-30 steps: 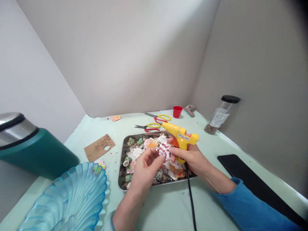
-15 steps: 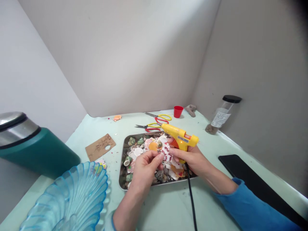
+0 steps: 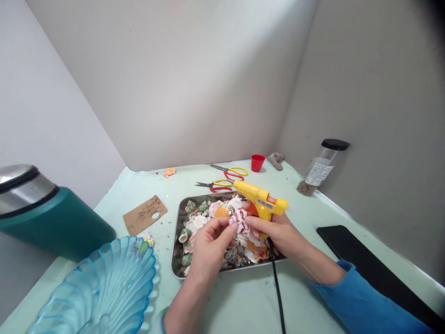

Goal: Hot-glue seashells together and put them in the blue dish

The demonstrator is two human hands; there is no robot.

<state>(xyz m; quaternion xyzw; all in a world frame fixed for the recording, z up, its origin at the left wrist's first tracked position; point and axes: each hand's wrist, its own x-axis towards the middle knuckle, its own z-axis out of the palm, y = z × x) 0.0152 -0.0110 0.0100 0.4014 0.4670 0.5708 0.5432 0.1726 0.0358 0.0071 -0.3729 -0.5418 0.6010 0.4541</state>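
Note:
Between both hands, over the tray, is a red-and-white ridged shell (image 3: pixel 239 221). My left hand (image 3: pixel 212 241) pinches its left edge between thumb and fingers. My right hand (image 3: pixel 274 231) is wrapped round the handle of a yellow glue gun (image 3: pixel 262 200), and its thumb and a finger also touch the shell's right side. The gun's nozzle points up and left, and its black cord (image 3: pixel 277 287) runs down toward me. Beneath the hands, a metal tray (image 3: pixel 174 250) holds several shells, green snail-like ones, white pieces and an orange one among them.
Two pairs of scissors (image 3: pixel 222 183) (image 3: pixel 239 171), a red cup (image 3: pixel 257 163) and a grey lump (image 3: pixel 276 160) lie behind the tray. Leftward are a brown card (image 3: pixel 144 215), a blue shell-shaped dish (image 3: pixel 104 287) and a green bottle (image 3: pixel 66 222). Rightward stand a clear jar (image 3: pixel 318 169) and a black slab (image 3: pixel 368 264).
The red-and-white shell has turned and shifted slightly left between my fingers, showing more of its ridged face. Both hands and the glue gun have barely moved.

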